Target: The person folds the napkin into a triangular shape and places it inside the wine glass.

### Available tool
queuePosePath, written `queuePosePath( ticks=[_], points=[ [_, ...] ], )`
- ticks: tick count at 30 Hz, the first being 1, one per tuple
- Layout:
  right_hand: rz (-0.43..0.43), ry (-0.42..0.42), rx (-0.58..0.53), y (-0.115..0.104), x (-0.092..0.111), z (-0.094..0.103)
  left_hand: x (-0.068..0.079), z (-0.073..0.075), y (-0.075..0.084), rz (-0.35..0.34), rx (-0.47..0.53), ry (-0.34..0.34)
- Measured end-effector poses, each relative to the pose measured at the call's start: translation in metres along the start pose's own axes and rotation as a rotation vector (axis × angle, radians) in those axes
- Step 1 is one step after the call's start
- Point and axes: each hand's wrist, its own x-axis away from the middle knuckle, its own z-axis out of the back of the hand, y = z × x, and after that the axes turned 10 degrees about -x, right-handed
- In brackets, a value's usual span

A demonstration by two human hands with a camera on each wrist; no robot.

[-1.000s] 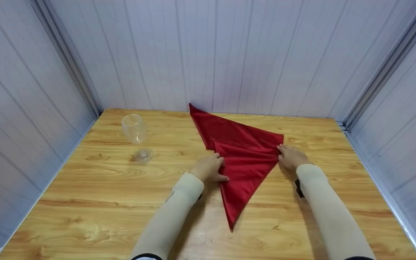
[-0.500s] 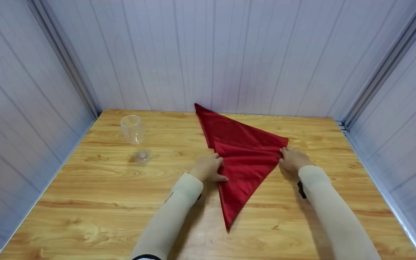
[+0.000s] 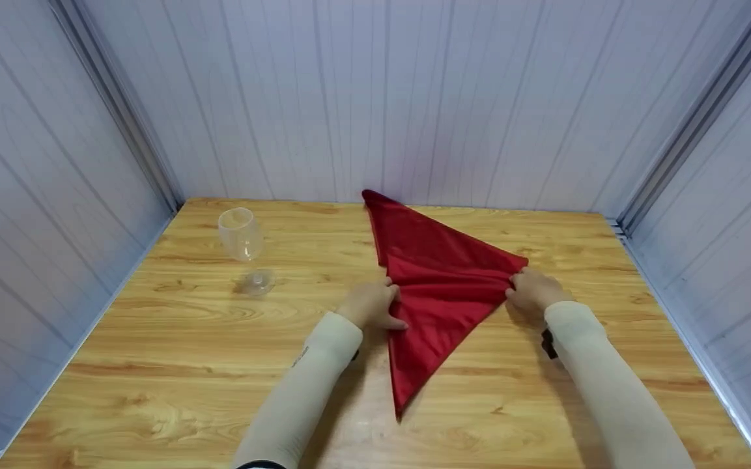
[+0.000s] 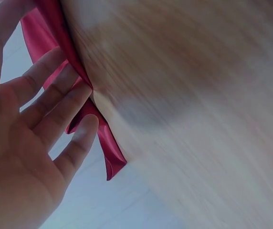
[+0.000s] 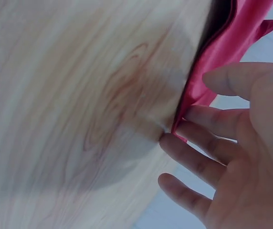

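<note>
Two hands at one red cloth [image 3: 437, 283], which lies folded on the wood tabletop [image 3: 186, 371], right of centre. Left hand [image 3: 368, 306] at its left edge, fingers extended, thumb laid over the fabric. Right hand [image 3: 535, 291] at its right corner, fingers loosely extended to the edge; creases run across the cloth toward these fingertips.

Edges: cloth's far corner overlaps the table's rear edge against the back wall [image 3: 414, 98]; contact with the wall uncertain. Near point aims at the wearer, well inside the tabletop. Wood runs on widely to either side, out to the side walls [image 3: 727, 163]. Wine glass [image 3: 241, 234] upright at far left, well apart from the left hand.

Wrist views add undersides. Left: fingertips meet the cloth's rim, a narrow fold tip beyond the little finger. Right: thumb tip apart from the fingertips, little finger off the fabric, dark gap beneath the rim. Glass shows only from the head.
</note>
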Motion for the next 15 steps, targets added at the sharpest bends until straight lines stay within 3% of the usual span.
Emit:
queuePosePath(
  ticks=[10,15],
  points=[
    [-0.038,-0.042,-0.107,-0.002,0.006,0.011,0.004,0.002,-0.007,0.013,0.016,-0.007],
    [-0.029,-0.029,-0.102,-0.002,0.007,0.012,0.004,0.000,-0.009,0.017,0.040,-0.017]
  ],
)
